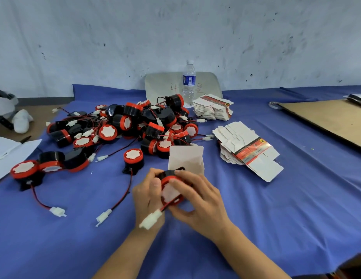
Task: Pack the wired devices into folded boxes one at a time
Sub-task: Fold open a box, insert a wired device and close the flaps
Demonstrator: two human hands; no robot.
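At the far left a white sheet of paper (12, 150) lies on the edge of the surface (276, 218), which has a blue cloth over it. Beside the paper sit a few loose devices (24, 172), round, red and black, with thin wires and white ends trailing over the cloth. Farther back is a big pile of devices (125, 125), all tangled up in their wires. One more single device (133, 160) stands alone, just in front of the pile. Then comes the person's left hand (148, 198), fingers curled round the left side of the held device (171, 190). Its white plug (151, 219) hangs on a red and black wire over that hand's wrist. Right behind the held device stands the folded box (186, 160), open, with its flap sticking up. I cannot tell if the device is partly inside it. The right hand (199, 202) grips the same device from the top and right side. Far back a water bottle (189, 83) stands upright. Near it is a stack of flat boxes (213, 107), and a second stack (250, 150) lies fanned out closer. At the far right lies a brown board (332, 119).
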